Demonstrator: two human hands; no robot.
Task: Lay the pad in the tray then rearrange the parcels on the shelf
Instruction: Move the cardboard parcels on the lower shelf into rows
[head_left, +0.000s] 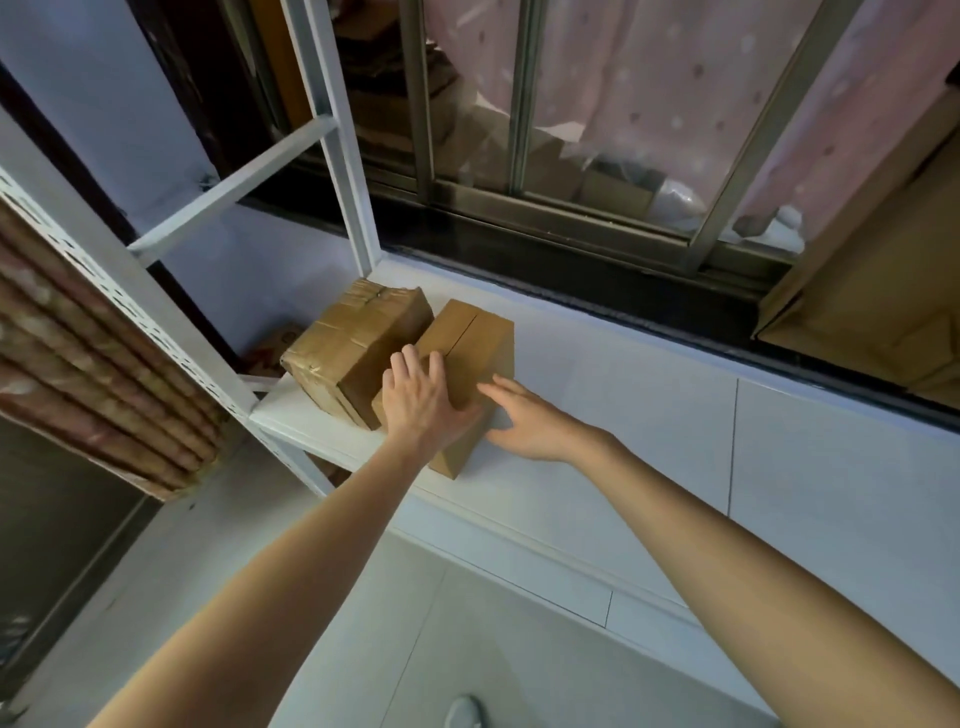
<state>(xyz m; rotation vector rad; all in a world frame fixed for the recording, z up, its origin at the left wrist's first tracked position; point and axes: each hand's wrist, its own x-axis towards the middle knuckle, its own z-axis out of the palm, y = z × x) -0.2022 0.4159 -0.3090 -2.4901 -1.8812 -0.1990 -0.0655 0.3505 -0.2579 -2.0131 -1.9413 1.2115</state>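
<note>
Two brown cardboard parcels lie side by side on the white shelf (322, 431). The taped parcel (353, 338) is on the left, wrapped in clear tape. The plain parcel (475, 338) is on the right, touching it and overhanging the shelf's front edge. My left hand (423, 397) lies flat on the plain parcel's top near corner, fingers spread. My right hand (524, 415) presses against that parcel's right side, fingers extended. No pad or tray is in view.
White metal shelf uprights (337, 135) rise at the left and behind the parcels. A window with metal bars (524, 93) and a dark sill runs along the back. A large cardboard sheet (883, 260) leans at the right. A small printed box (280, 340) sits behind the taped parcel.
</note>
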